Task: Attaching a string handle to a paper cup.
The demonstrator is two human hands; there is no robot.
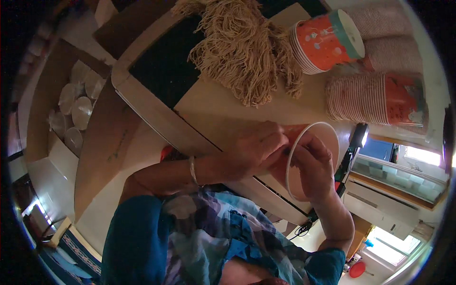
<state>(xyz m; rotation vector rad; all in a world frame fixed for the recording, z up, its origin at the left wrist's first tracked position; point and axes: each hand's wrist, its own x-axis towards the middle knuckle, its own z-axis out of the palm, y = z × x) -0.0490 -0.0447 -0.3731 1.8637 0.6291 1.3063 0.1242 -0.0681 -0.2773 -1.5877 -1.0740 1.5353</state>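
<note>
A red paper bucket [299,183] with a white rolled rim is tilted on its side in front of me, its mouth turned to the right. My left hand [264,146] is closed against the outside of its wall, thumb and fingers pressed together. Inside the mouth is my right hand [313,164], its fingers curled and pinched at the inner wall opposite the left hand. Anything small between those fingertips is hidden. Beyond my hands lies a thick bundle of tan twisted cords [242,52] on the cardboard-covered table [204,102].
A short stack of red and green paper buckets [327,40] lies right of the cords. Longer nested stacks [361,99] in clear wrap lie farther right. At left, an open carton [50,90] holds several wrapped white-ended stacks [81,113]. A dark bar with a light [358,137] stands beside the table.
</note>
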